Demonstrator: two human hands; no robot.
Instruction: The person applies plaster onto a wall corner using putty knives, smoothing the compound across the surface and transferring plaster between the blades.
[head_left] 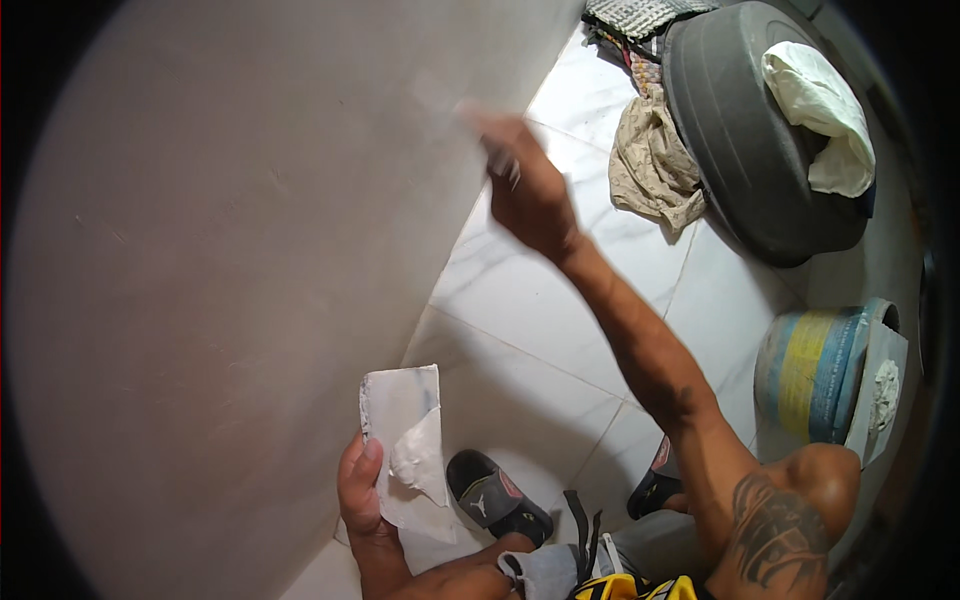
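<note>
My left hand grips a flat white board by its left edge, the thumb on top of it. A mound of white paste, like putty, lies on the board's right half. Up and to the right, my right hand reaches to the smooth grey wall. Its fingers are curled and smeared by motion. A pale blur shows past the fingertips against the wall, and something light shows at the fingers; its kind cannot be made out.
White tiled floor runs along the wall. At the far right a large black tub carries a white cloth; a beige cloth lies beside it. Nearer stands a blue-and-yellow bucket with a paste-smeared board. My sandalled feet are below.
</note>
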